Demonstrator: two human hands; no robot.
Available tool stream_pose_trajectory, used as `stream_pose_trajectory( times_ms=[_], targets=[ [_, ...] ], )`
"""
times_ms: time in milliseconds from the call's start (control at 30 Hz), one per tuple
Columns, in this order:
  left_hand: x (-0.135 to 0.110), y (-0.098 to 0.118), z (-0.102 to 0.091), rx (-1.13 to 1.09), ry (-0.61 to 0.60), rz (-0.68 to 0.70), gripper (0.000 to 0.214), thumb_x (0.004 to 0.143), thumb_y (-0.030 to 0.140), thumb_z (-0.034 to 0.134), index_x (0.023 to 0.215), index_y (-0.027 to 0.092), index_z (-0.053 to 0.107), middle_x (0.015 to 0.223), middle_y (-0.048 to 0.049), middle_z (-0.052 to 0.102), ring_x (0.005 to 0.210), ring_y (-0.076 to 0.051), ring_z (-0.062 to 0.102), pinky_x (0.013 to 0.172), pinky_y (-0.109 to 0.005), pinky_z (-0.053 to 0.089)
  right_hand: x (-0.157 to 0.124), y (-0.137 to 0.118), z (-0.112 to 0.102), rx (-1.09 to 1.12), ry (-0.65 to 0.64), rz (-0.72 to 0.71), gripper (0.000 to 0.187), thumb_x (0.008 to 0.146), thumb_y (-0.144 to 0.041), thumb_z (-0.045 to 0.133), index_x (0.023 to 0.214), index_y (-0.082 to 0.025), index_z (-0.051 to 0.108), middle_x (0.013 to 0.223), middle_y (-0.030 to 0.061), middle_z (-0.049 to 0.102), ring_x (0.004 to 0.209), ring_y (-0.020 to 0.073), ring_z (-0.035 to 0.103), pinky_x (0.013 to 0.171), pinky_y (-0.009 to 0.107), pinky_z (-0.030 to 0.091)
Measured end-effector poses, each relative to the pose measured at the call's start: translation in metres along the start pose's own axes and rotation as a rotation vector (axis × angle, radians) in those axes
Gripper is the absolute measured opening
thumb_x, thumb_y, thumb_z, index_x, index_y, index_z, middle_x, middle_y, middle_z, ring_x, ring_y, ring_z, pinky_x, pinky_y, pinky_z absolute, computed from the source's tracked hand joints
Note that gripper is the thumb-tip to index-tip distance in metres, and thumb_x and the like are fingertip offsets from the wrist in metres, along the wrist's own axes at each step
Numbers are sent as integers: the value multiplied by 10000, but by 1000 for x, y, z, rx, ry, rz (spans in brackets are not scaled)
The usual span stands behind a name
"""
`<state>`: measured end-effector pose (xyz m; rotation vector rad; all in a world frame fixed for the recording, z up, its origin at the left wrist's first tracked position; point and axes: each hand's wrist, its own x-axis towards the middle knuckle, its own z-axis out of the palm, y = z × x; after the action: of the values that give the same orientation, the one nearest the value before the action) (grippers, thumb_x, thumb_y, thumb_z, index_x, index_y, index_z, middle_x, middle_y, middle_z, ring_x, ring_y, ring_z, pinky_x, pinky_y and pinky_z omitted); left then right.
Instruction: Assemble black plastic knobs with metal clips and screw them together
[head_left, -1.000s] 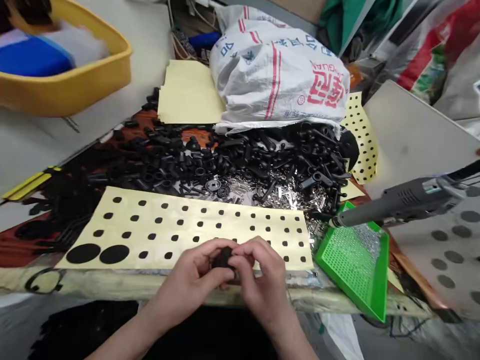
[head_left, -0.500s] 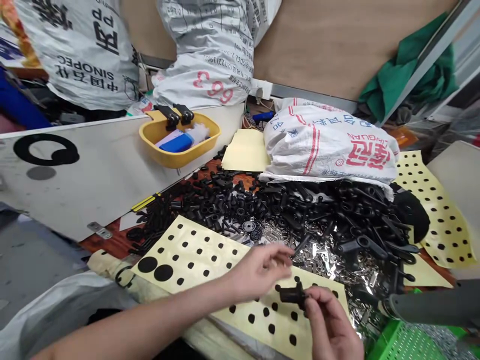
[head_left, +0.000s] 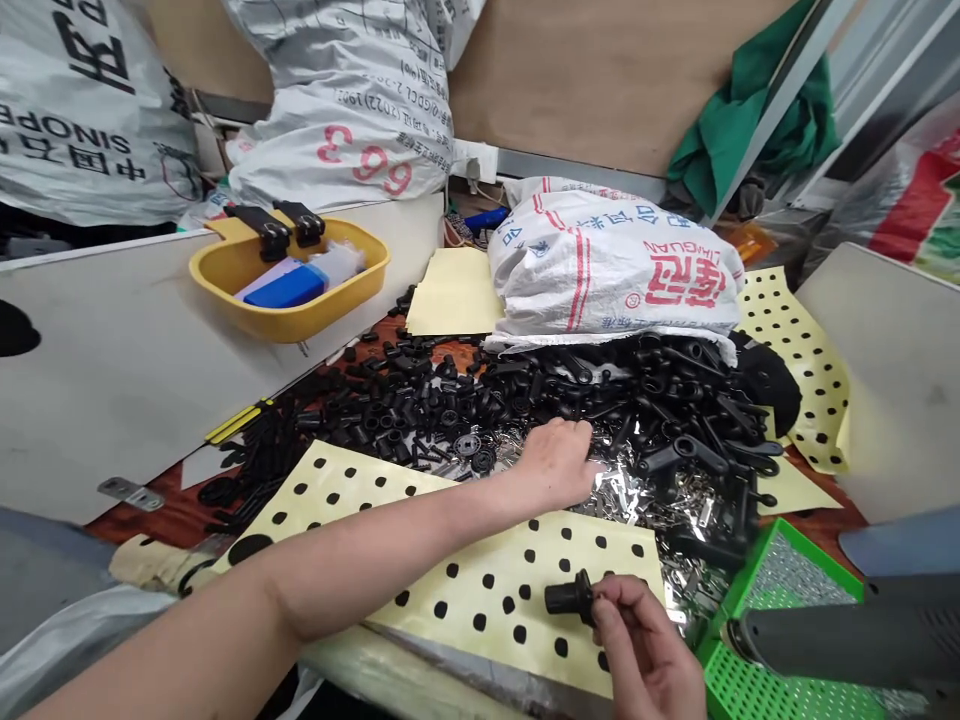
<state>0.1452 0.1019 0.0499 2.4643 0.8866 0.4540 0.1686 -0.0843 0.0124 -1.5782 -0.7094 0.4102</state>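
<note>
My right hand (head_left: pixel 649 650) pinches a black plastic flanged sleeve (head_left: pixel 570 597) between thumb and fingertips, above the yellow sheet of black dots (head_left: pixel 465 555). The sleeve's narrower tube points left and its flange faces my fingers. My left hand (head_left: pixel 556 462) is stretched forward over the small shiny metal clips (head_left: pixel 626 490), its fingers curled down into the near edge of the pile. The fingertips are hidden, so whatever they hold, if anything, does not show.
Behind lie heaps of black plastic parts (head_left: pixel 420 395) and black levers (head_left: pixel 682 400), backed by a white woven sack (head_left: pixel 600 265). A yellow bin (head_left: pixel 292 325) hangs at left. At right, a grey power-tool body (head_left: pixel 817 625) juts over a green basket (head_left: pixel 757 690).
My left hand has moved away from the sleeve, forward to the metal clips, its fingers now curled down. My right hand still holds the sleeve. The camera view has turned to the right.
</note>
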Motion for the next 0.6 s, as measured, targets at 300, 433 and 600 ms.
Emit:
stream_pose_trajectory(
  times_ms=[300,433,600],
  targets=[
    [-10,-6,-4,-229,28,-176,14,783,166,598,783,174,587,799,-66,652,831,-227,617,740,-342,479,11,-2,-17,-39,-76,-4,230,789,-398,682,794,-169,683,738,50,672,662,162,639,573,239,527],
    [-70,-5,-18,-713,-23,-225,51,835,216,542,855,189,503,788,-26,672,774,-160,641,664,-255,478,9,-20,-19,-11,69,-85,149,799,-307,691,887,-188,674,875,52,658,787,159,633,675,258,530],
    [-142,6,-10,-1294,-122,-598,361,779,259,641,1097,159,504,668,-2,655,614,-158,642,599,-279,512,2,-29,-1,-77,14,-255,41,835,-205,644,874,-191,645,945,65,623,954,191,606,817,338,509]
  ],
)
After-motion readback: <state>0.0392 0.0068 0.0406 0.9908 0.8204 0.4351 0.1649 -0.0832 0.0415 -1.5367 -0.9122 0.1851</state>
